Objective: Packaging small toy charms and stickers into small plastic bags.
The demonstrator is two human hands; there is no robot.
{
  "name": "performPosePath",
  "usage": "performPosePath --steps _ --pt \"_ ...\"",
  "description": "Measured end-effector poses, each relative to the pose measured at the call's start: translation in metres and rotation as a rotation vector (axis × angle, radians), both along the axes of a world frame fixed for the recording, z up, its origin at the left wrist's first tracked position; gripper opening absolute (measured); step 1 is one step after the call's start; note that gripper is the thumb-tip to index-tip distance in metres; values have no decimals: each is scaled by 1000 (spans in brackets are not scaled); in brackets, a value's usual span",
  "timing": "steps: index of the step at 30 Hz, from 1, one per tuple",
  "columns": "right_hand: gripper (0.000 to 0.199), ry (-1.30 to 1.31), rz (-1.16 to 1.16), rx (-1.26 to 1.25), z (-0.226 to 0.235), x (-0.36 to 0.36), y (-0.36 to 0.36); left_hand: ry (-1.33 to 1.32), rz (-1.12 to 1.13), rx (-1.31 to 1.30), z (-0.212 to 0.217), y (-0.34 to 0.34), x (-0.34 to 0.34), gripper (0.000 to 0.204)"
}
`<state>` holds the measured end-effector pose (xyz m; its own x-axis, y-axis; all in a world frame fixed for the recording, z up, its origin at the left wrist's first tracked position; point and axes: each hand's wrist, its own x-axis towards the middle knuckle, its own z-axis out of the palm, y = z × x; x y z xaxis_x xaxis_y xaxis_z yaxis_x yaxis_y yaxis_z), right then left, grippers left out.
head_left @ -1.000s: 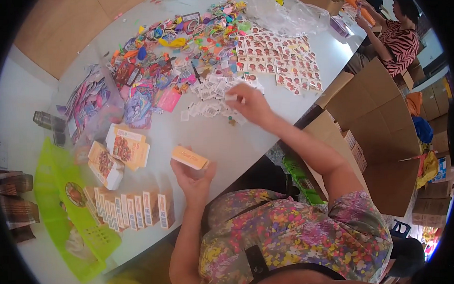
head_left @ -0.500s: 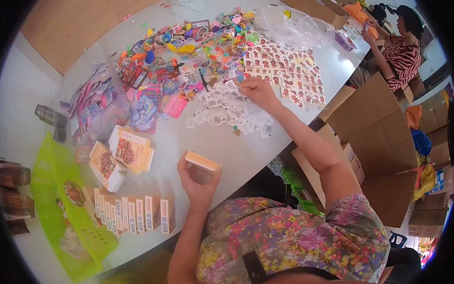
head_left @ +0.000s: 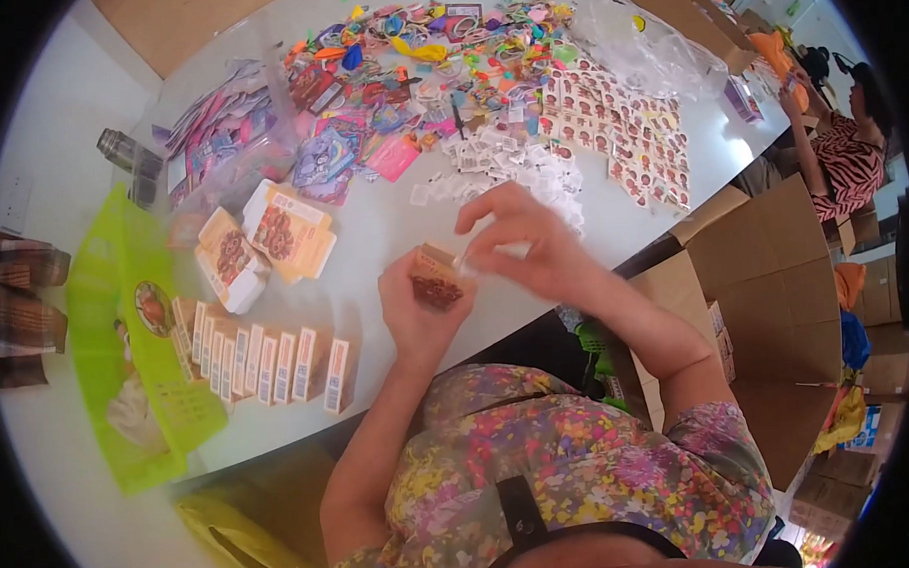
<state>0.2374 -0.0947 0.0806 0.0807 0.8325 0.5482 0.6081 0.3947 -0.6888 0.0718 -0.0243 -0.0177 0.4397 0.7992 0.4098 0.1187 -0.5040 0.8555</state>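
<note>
My left hand [head_left: 412, 307] is wrapped round a small orange-and-cream carton [head_left: 438, 288] printed with a food picture, held tilted above the table. At the carton's upper right edge, my right hand [head_left: 533, 243] pinches what looks like a small white packet [head_left: 461, 267]; it is blurred and partly hidden by the fingers. Beyond the hands lies a loose heap of small white packets [head_left: 515, 167]. Two flattened-looking cartons [head_left: 291, 235] of the same kind rest to the left. A row of upright cartons [head_left: 277, 365] stands nearer the table's front edge.
A green plastic basket [head_left: 118, 396] stands at the left, beside a clear bin of pink and purple packets [head_left: 234, 131]. Colourful trinkets [head_left: 436, 44] and sticker sheets [head_left: 619, 128] cover the far side. An open cardboard box [head_left: 759, 263] is at right; another person [head_left: 851, 160] sits beyond.
My right hand has come back from the white packets to the carton. My left hand has raised the carton and tipped it, so its printed face now shows. The view has shifted.
</note>
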Motion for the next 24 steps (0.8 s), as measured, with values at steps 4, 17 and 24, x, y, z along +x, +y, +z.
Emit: performPosePath --steps 4,17,24 --pt "12 -302 -102 44 -12 -16 6 34 19 17 -1 1 -3 72" --pt "12 265 -205 -242 -36 53 37 5 37 -26 -6 1 -10 73" --pt "10 -404 -575 -292 -89 124 64 -7 27 -32 -9 6 -8 72"
